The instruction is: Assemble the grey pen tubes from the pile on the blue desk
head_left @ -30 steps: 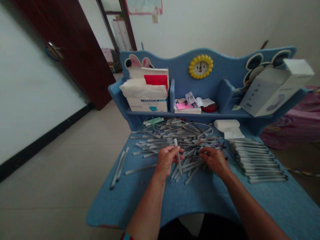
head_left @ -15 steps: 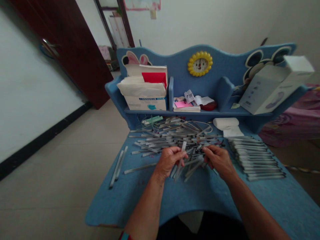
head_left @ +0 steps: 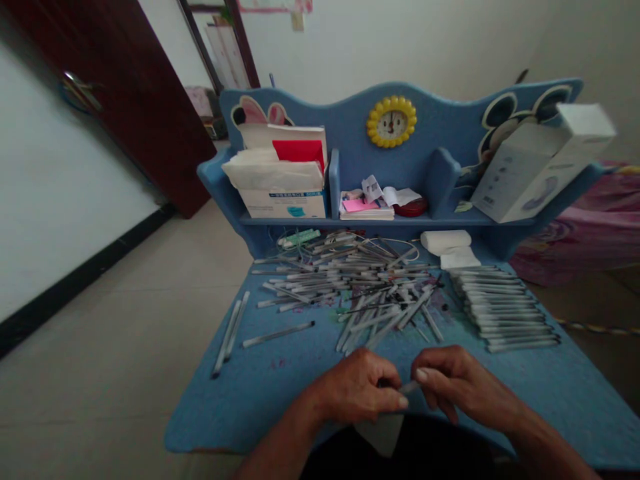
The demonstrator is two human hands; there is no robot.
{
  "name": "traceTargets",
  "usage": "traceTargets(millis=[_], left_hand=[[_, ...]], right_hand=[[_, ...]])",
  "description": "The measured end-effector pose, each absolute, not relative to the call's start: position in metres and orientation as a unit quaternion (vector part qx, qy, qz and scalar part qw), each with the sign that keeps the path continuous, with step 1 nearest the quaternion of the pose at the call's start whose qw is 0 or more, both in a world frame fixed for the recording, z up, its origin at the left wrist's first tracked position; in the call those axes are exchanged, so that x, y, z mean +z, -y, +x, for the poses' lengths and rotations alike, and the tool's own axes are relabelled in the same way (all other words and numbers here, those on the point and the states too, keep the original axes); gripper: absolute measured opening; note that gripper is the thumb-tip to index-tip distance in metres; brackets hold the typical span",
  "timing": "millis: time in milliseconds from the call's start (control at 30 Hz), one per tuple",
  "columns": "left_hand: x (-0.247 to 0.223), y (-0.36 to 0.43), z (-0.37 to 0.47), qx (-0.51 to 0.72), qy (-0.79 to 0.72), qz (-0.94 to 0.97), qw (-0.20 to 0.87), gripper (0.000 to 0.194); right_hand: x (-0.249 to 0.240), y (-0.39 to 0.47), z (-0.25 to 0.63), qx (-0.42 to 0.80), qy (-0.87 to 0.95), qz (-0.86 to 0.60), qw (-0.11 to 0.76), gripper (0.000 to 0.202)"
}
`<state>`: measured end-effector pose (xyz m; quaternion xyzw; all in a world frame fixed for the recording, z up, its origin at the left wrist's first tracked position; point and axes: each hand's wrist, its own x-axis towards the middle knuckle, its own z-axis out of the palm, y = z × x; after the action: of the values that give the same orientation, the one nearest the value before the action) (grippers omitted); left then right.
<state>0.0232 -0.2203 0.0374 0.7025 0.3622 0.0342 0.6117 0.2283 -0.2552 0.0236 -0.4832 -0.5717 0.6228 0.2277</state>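
Close to the front edge of the desk, my left hand (head_left: 367, 387) is closed around a pale pen barrel (head_left: 409, 387). The fingers of my right hand (head_left: 465, 387) pinch the right end of the same pen barrel, so only a short stretch shows between the hands. Beyond them spreads a loose pile of pens (head_left: 345, 275) with pale see-through barrels, some thin dark refills and small dark parts among them. A neat row of pens (head_left: 507, 310) lies to the right. A single pen (head_left: 277, 335) and a pair of pens (head_left: 231, 337) lie at the left.
The blue desk (head_left: 240, 407) has a shelf at the back with a mask box (head_left: 285, 203), a small stack of papers (head_left: 367, 212) and a leaning white box (head_left: 525, 173). A white paper roll (head_left: 445, 241) rests below, and a yellow flower clock (head_left: 391, 122) is above.
Both hands have drawn back from the pile towards my body and come together. The barrel upright in my left hand before is now lowered, and my right hand has left the pile.
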Motion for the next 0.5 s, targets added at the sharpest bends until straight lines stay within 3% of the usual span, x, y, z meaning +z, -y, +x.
traceTargets(millis=[200,400,500], left_hand=[[0.024,0.233,0.015,0.006,-0.387,0.650,0.654,0.015],[0.023,0.244,0.015,-0.010,-0.403,0.654,0.640,0.015],[0.023,0.250,0.013,-0.028,-0.402,0.660,0.634,0.016]], right_hand=[[0.017,0.261,0.224,0.659,0.583,-0.442,0.177,0.022],[0.019,0.266,0.219,0.598,0.665,-0.441,0.081,0.035],[0.019,0.273,0.218,0.555,0.696,-0.451,0.058,0.032]])
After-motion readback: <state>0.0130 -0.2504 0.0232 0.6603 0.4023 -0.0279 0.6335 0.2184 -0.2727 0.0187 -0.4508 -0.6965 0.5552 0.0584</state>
